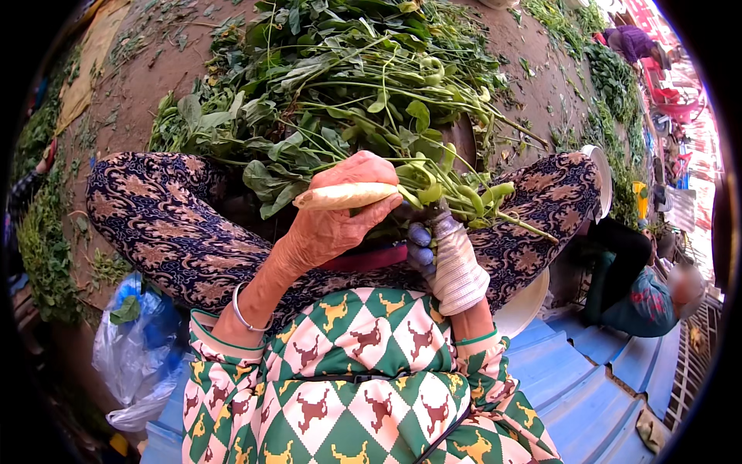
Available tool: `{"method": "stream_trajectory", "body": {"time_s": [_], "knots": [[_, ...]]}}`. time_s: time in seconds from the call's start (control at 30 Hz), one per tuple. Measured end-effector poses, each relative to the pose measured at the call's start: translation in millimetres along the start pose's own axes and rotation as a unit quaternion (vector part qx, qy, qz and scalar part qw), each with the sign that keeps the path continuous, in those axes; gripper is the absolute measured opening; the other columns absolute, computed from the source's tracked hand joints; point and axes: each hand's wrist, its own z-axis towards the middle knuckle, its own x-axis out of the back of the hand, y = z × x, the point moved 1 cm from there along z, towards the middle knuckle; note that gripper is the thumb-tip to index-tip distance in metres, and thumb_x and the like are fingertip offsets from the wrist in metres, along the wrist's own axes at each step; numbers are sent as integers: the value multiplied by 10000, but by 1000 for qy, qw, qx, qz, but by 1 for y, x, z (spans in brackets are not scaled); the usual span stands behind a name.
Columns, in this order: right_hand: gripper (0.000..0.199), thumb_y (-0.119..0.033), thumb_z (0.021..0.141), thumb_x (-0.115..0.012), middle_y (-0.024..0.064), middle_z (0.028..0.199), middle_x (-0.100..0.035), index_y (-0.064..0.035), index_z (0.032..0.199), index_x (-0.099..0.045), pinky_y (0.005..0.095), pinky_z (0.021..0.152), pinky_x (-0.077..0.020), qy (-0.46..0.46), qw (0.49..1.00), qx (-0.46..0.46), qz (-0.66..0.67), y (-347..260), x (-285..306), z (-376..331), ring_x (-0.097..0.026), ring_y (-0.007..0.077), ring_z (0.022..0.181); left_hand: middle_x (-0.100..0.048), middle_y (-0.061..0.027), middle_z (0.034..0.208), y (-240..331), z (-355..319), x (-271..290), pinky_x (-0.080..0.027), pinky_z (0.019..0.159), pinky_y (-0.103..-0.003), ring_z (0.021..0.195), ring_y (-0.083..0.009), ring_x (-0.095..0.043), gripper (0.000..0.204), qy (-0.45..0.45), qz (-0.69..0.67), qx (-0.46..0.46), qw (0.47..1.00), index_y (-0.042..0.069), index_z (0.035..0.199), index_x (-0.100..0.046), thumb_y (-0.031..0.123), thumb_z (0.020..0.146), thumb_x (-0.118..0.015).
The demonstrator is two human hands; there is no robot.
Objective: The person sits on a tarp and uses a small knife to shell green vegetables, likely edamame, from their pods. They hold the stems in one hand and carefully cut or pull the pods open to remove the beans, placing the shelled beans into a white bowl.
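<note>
My left hand (pixel 340 209) is bare, with a silver bangle at the wrist. A pale cream, tapered piece (pixel 345 196) lies along its fingers; I cannot tell whether it is worn or held. Thumb and fingertips close at the end of a green bean pod (pixel 430 193). My right hand (pixel 444 255), in a whitish knit glove with blue-purple fingertips, is wrapped round the stem of a bean plant (pixel 525 226). More pods (pixel 473 199) hang beside it. Beyond both hands lies a large heap of leafy bean plants (pixel 340 85), partly covering a dark round container. A dark red rim (pixel 367 259) shows beneath my hands.
My patterned trouser legs (pixel 178 232) bend outward on both sides. A plastic bag (pixel 135 348) lies at lower left. Blue ridged sheeting (pixel 580 387) covers the lower right, where another person (pixel 645 298) sits. Loose greens (pixel 618 85) lie along the brown ground's edges.
</note>
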Motion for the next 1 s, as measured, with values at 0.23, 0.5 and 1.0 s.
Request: {"method": "stream_trajectory", "body": {"time_s": [0.23,0.5,1.0], "knots": [[280,-283,902,-559,-38,554,-447,-99,691,-541,220,393,-279,-11,986,87,-138,3,15,8,-382,63,438,-600,-100,891,20,-2,-5,-489,725,-319,812,-252,-588,132,51,41,13,998,8,849,-594,31,750,-680],[229,-239,872,-611,-33,558,-462,-42,988,-609,195,372,-282,37,970,109,-215,-14,3,4,-382,55,422,-626,-61,918,28,-9,-4,-523,759,-259,891,-132,-604,151,115,-250,266,924,-4,992,-588,112,894,-586],[220,-261,872,-613,0,569,-520,-51,937,-621,237,389,-365,20,945,46,-324,-5,-16,9,-446,90,434,-642,-37,897,24,-15,-11,-469,777,-211,865,-92,-595,73,111,-166,316,927,12,933,-615,40,869,-594]]}}
